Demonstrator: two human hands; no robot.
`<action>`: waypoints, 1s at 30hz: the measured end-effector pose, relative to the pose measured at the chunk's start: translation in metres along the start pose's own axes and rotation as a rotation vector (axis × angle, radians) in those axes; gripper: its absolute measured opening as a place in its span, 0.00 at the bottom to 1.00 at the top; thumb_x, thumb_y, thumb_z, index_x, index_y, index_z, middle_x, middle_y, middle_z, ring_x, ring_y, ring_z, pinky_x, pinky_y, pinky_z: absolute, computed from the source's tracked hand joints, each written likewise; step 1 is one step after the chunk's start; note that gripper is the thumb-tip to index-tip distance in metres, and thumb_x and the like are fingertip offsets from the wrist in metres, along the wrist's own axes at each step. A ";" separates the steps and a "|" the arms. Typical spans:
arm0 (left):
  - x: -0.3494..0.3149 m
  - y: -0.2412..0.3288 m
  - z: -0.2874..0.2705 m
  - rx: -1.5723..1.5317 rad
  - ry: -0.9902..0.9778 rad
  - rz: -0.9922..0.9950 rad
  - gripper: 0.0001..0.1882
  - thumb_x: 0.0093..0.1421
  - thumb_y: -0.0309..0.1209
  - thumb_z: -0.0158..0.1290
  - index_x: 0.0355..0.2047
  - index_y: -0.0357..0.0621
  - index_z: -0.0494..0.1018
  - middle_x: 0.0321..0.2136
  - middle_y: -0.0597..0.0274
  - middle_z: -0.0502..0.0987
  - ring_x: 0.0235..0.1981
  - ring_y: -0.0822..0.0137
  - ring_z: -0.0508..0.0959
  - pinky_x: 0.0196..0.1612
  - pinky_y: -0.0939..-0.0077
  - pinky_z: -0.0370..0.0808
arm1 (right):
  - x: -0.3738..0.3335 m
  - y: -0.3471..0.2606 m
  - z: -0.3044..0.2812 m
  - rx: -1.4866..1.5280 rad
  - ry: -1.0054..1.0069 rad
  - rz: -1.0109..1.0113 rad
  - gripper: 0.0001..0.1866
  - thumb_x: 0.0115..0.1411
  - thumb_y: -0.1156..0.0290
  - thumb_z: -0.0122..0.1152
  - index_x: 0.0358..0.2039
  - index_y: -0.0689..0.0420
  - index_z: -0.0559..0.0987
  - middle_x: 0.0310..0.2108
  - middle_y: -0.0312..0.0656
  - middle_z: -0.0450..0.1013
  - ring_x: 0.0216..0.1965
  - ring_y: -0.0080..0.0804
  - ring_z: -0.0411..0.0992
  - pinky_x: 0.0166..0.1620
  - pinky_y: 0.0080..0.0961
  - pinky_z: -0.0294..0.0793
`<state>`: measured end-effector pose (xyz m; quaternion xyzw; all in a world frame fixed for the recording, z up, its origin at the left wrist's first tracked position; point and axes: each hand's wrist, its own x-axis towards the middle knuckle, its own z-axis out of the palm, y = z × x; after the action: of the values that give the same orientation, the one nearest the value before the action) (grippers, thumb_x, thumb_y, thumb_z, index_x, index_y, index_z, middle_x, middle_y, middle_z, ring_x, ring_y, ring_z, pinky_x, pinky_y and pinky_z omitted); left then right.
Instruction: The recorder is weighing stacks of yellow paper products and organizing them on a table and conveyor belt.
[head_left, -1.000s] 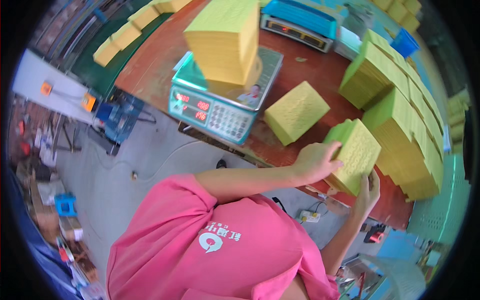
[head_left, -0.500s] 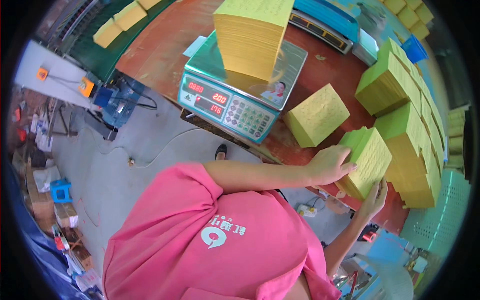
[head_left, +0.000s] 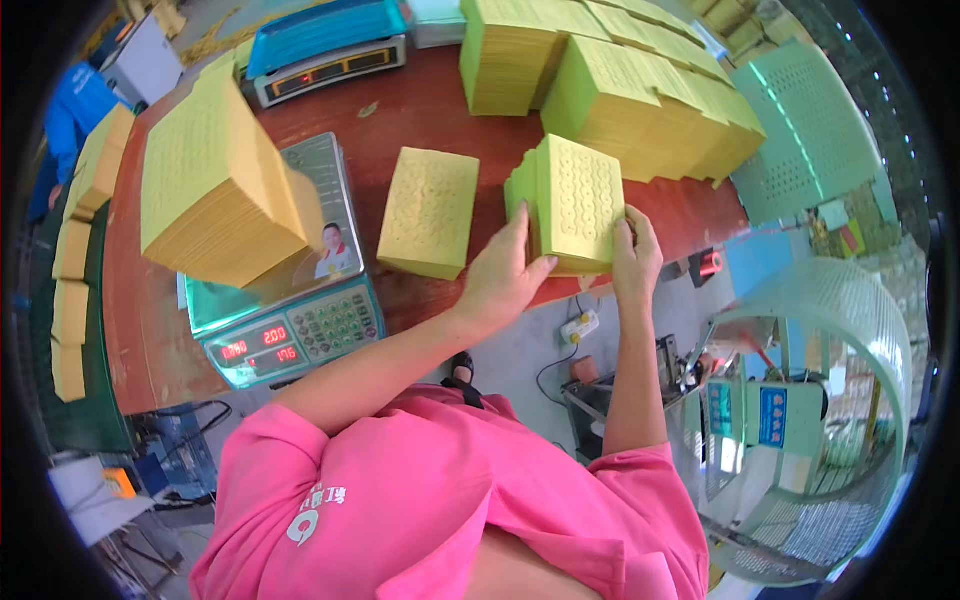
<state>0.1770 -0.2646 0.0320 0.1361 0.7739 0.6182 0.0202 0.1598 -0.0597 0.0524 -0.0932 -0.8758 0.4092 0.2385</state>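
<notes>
A yellow paper stack is gripped between the left hand and right hand, seemingly for squaring, and even inward pressure is probably needed next.

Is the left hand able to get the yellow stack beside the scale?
Probably yes. The lone yellow stack is close to the left hand, and nothing seems to stand between them. But that hand is on another stack, so it may need to let go first.
</notes>
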 end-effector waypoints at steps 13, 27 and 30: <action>0.026 0.048 -0.011 0.606 0.008 0.577 0.14 0.48 0.24 0.63 0.36 0.39 0.78 0.44 0.57 0.78 0.49 0.55 0.74 0.51 0.63 0.73 | -0.034 0.011 -0.044 0.338 0.052 0.089 0.12 0.62 0.78 0.56 0.46 0.63 0.78 0.36 0.37 0.75 0.37 0.20 0.72 0.40 0.18 0.72; 0.029 0.058 -0.005 0.779 0.061 0.654 0.04 0.54 0.22 0.57 0.31 0.37 0.76 0.38 0.55 0.80 0.42 0.57 0.79 0.49 0.65 0.74 | -0.044 0.012 -0.059 0.528 -0.062 0.193 0.11 0.64 0.78 0.53 0.46 0.65 0.78 0.38 0.39 0.76 0.36 0.21 0.74 0.41 0.18 0.73; 0.029 0.066 -0.008 0.775 0.122 0.741 0.04 0.55 0.21 0.56 0.31 0.37 0.75 0.38 0.55 0.79 0.44 0.56 0.78 0.52 0.61 0.72 | -0.044 -0.010 -0.068 0.629 -0.090 0.222 0.13 0.65 0.77 0.53 0.48 0.66 0.77 0.38 0.41 0.76 0.36 0.21 0.74 0.39 0.18 0.73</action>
<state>0.1594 -0.2519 0.1012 0.3614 0.8452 0.2597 -0.2959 0.2317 -0.0364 0.0822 -0.0916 -0.7008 0.6865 0.1708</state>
